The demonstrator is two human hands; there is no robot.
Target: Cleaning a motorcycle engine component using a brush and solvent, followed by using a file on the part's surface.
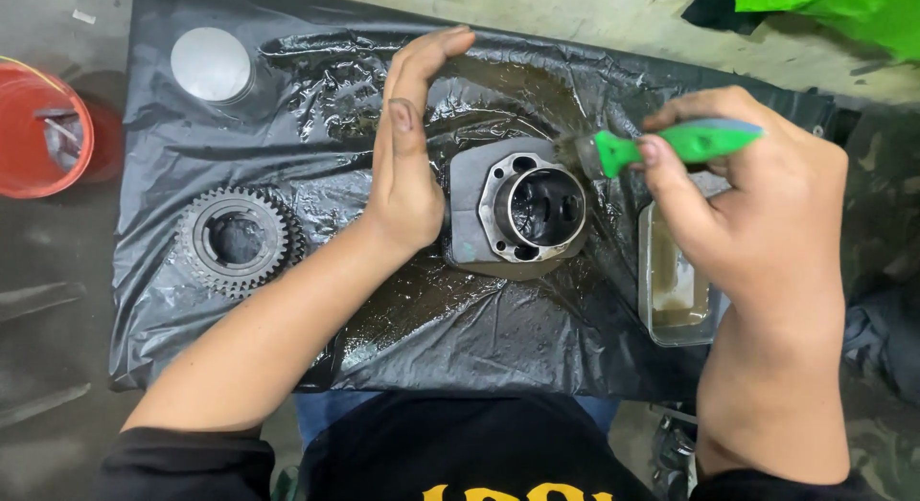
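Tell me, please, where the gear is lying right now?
The gear lies on the black plastic sheet, left of the left hand.

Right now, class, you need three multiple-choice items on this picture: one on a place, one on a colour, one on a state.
1. Where is the gear?
A. left of the cylinder
B. inside the tray
C. in the red bucket

2. What colour is the brush handle?
A. red
B. green
C. yellow

3. How is the left hand?
A. closed round the brush
B. lifted clear of the sheet
C. open and flat against the cylinder's side

Key: 1 A, the gear lies on the sheet at the left. 2 B, green shows in the right hand. 3 C, its fingers are straight and its edge meets the cylinder.
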